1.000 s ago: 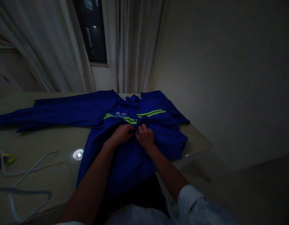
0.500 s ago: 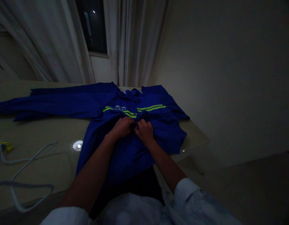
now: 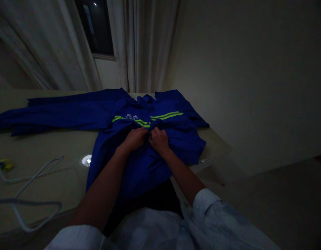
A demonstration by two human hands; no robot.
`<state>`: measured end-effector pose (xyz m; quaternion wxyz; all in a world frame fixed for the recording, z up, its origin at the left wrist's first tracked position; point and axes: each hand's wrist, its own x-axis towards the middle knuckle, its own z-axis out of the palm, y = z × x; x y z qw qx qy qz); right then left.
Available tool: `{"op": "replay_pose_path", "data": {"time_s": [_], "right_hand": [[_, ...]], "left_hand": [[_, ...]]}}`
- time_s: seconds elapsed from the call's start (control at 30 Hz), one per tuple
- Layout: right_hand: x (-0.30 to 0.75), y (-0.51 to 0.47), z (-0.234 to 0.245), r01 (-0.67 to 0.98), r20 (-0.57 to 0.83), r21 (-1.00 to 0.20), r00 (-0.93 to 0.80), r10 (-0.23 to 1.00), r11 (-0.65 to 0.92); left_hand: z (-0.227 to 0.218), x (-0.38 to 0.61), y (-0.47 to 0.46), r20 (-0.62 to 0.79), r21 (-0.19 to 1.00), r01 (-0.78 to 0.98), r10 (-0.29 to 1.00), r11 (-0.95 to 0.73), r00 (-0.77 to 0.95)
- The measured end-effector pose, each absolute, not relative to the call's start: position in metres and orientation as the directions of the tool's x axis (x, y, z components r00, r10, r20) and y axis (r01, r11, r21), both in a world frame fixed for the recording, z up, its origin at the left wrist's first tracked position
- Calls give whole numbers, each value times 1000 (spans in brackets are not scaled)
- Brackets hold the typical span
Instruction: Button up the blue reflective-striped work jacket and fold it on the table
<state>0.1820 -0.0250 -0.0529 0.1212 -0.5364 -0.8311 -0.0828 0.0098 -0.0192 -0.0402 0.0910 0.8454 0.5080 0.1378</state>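
A blue work jacket [image 3: 173, 139] with two neon yellow-green stripes across the chest and a white emblem [image 3: 131, 117] lies spread on the table, one long sleeve [image 3: 58, 116] stretched out to the left. My left hand [image 3: 136, 139] and my right hand [image 3: 159, 140] are close together at the jacket's middle. Each pinches the cloth of the front opening just below the stripes. Their fingers nearly meet, and the fastening between them is hidden.
The pale, glossy table [image 3: 51, 146] holds a white cable [image 3: 32, 177] at front left, a small yellow object [image 3: 5, 165] at the left edge, and a round white light spot [image 3: 86, 160]. Beyond it hang white curtains [image 3: 147, 45] beside a dark window [image 3: 95, 24].
The whole scene has shifted slightly upward and left in the view. Both hands remain on the jacket's front, and the jacket lies as before.
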Motion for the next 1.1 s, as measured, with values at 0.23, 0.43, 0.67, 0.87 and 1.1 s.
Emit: {"op": "replay_pose_path", "data": {"time_s": [0.23,0.43,0.67,0.87,1.1], "right_hand": [[193,-22,-55,844,311,-118,-469,827,523],[203,-12,-59,791,381,-388,-329,864,472],[209,-5,-57,653,451,-632,-128,883,417],[217,-35,-19,515,524,-733,10,852,445],[277,-111,20,450,187,-694,-641,744,562]], "left_hand": [[-51,3,-11,192,306,806,862,-507,469],[-56,2,-7,224,444,737,860,-509,459],[-51,4,-10,284,679,567,880,-466,382],[-40,23,-34,102,836,381,793,-396,601],[-35,45,-71,106,652,453,664,-608,740]]}}
